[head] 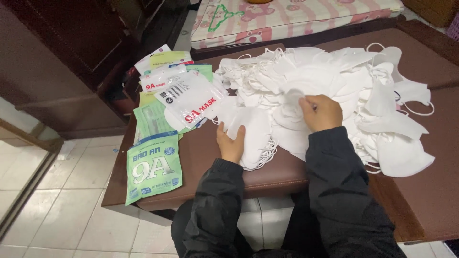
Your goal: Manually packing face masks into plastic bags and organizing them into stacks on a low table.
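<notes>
1. The left hand (pixel 231 143), low in the middle of the frame, lies open and flat on a small stack of white face masks (pixel 253 136) at the near edge of the brown padded bench (pixel 201 157).
2. The right hand (pixel 321 112), at centre frame, is closed, pinching a single white mask (pixel 292 101) between thumb and fingers.
3. That mask sits on the big loose pile of white masks (pixel 354 95) spreading across the upper right.
4. Left of the hands lie packets: a clear-and-white mask pouch (pixel 190 100) overlapping the others, and a green packet (pixel 153 167) hanging over the bench's lower left edge.
5. Both arms wear black sleeves (pixel 334 191).
6. A pink patterned cushion (pixel 296 16) with a green hanger (pixel 221 15) lies along the top.
</notes>
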